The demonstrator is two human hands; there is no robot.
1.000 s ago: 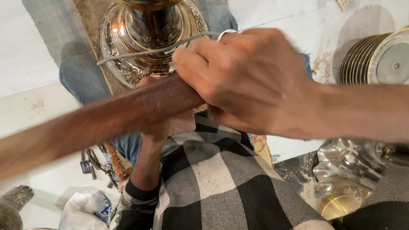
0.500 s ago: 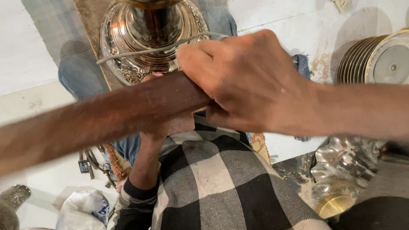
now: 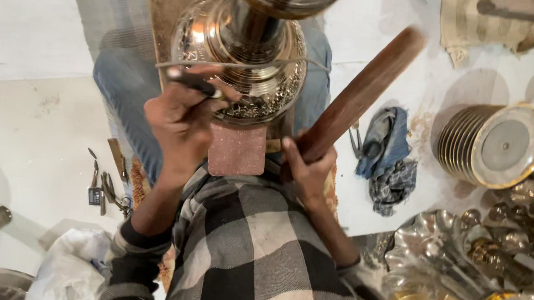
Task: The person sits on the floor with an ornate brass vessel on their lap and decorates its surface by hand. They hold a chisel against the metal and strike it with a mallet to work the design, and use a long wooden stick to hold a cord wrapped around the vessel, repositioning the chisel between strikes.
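Head view: brown wooden mallet [image 3: 358,97], 1 s ago across the frame, now raised upright in right hand [image 3: 307,165], fist closed on handle. Left hand [image 3: 180,118] pinches dark thin chisel [image 3: 191,81], prob. tip on embossed silver-coloured metal urn [image 3: 242,51] between knees. Urn interior not visible.

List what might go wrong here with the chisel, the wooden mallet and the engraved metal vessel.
1. The right hand holds the wooden mallet raised beside the left hand; a missed blow might strike those fingers.
2. The thin chisel rests against the curved, polished engraved vessel; it could skid and scratch the pattern.
3. The vessel sits on a small reddish block; a hard blow may tip it.
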